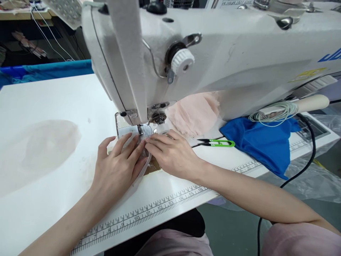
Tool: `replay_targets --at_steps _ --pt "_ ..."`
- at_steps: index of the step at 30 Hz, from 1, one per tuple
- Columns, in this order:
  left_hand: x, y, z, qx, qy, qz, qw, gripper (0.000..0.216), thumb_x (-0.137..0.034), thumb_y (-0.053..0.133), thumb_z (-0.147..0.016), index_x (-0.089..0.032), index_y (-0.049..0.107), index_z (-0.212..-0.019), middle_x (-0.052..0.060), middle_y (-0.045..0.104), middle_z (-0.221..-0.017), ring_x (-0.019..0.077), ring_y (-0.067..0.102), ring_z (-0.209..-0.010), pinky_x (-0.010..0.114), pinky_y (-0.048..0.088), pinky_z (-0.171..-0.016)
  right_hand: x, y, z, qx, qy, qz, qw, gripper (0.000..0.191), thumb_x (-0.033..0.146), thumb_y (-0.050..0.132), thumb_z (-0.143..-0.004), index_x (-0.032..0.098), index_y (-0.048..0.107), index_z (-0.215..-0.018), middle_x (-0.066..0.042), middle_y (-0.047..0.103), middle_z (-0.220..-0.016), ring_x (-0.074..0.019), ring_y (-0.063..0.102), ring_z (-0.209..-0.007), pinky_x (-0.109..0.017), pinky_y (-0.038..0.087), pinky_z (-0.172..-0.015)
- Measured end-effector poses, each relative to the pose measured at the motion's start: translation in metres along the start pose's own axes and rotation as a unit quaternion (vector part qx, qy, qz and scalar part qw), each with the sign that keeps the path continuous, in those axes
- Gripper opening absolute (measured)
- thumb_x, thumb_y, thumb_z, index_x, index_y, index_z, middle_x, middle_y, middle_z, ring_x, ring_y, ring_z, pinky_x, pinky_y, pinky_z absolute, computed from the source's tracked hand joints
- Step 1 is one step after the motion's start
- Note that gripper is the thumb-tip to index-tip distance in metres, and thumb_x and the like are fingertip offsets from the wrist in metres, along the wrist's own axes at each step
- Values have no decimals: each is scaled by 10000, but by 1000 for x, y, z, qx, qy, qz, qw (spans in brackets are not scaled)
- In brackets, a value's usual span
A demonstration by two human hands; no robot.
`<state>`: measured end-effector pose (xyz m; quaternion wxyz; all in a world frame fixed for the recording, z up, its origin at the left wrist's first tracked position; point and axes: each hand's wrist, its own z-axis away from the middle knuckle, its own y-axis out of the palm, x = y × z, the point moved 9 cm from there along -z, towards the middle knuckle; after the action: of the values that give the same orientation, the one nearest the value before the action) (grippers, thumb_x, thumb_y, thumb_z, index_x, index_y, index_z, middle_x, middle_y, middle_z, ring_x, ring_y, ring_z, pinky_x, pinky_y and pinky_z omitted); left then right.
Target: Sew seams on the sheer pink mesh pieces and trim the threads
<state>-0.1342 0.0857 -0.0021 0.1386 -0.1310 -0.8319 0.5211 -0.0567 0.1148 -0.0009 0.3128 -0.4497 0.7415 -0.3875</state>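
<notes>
Landmark: sewing machine (226, 53). Workpiece, sheer whitish fabric (135, 185), lies in front of the machine's needle end, partly hidden under the hands, its loose edge trailing toward the operator. L hand (117, 161) is palm down, front-left of the machine's presser foot (140, 131); fingers spread moderately wide, tips on/nr the fabric just beside the foot. R hand (174, 158) is front-right of same foot; fingers bent, set narrow, tips meeting the L index area at the fabric. Cannot tell whether R fingers pinch the fabric or only press it. Peach fabric (195, 113) lies under the machine arm, crumpled. Thread snips (221, 143), green-handled, lie flat in front of the machine arm, blades pointing toward the needle end. Blue cloth (262, 140) is bunched farther R along the machine's front, w/ pale cord (277, 112) coiled just above it. White table (90, 92) extends L of the machine; printed ruler scale (160, 209) runs along its front edge, operator side of machine.
</notes>
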Motion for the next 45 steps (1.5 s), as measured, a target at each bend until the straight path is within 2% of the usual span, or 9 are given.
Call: replay_targets --at_steps 21,25,28,31,33,36,40,43,45 --pt "2 3 -3 7 1 -15 1000 344 -268 507 -968 -135 587 -1275 122 694 -1214 318 587 -1206 516 337 -1004 -1 4 -1 7 -2 11 1000 285 38 390 -944 118 663 -943 -90 748 -983 -192 631 -927 -339 426 -832" --pt "1 -9 -3 -10 7 -4 1000 334 -248 528 -952 -118 581 -1255 137 690 -1213 317 585 -1200 519 352 -1035 1 -3 -1 -23 -20 -11 999 253 59 423 -950 122 667 -935 -65 744 -963 -180 632 -940 -330 428 -863" --pt "1 -22 -1 14 11 55 998 207 -285 540 -936 -130 634 -1036 108 722 -1037 267 658 -966 434 492 -866 3 -5 -1 -39 -43 -44 997 245 47 446 -936 142 667 -887 -40 734 -923 -168 635 -947 -313 442 -867" --pt "-6 -17 7 116 27 91 989 208 -345 545 -890 -147 603 -911 98 666 -915 245 615 -785 368 510 -614 1 -4 0 -37 -52 -73 995 262 25 452 -914 155 662 -830 -19 728 -875 -153 640 -878 -296 464 -842" --pt "-10 -12 12 149 40 61 986 139 -239 501 -856 -142 593 -896 99 634 -868 259 592 -775 377 507 -595 -1 -3 1 -33 -53 -96 993 240 37 463 -906 151 666 -843 -21 729 -879 -151 640 -833 -298 475 -834" --pt "-12 -11 12 122 40 4 992 223 -52 377 -812 -151 577 -815 76 607 -763 237 571 -697 356 482 -571 -3 -2 1 -18 -49 -151 987 150 198 545 -910 128 667 -963 -53 728 -932 -180 643 -860 -338 484 -867" --pt "12 -4 4 132 -75 85 985 268 -77 312 -858 -200 503 -714 14 567 -632 176 529 -557 277 389 -471 -4 -2 -1 -16 -23 -170 985 407 457 646 -860 100 638 -1055 -83 710 -934 -216 636 -880 -363 488 -853" --pt "33 4 2 161 -198 228 940 228 -146 313 -855 -220 477 -714 -27 536 -579 137 491 -492 244 364 -447 -5 0 -2 -28 4 -123 992 214 320 609 -912 124 639 -994 -60 707 -868 -187 629 -832 -319 479 -782" --pt "39 4 1 160 -235 284 916 244 -179 295 -867 -222 473 -706 -39 497 -544 127 462 -469 243 355 -445 -4 2 -3 -28 11 -95 995 110 182 538 -937 152 643 -921 -39 712 -853 -164 625 -803 -295 471 -756"
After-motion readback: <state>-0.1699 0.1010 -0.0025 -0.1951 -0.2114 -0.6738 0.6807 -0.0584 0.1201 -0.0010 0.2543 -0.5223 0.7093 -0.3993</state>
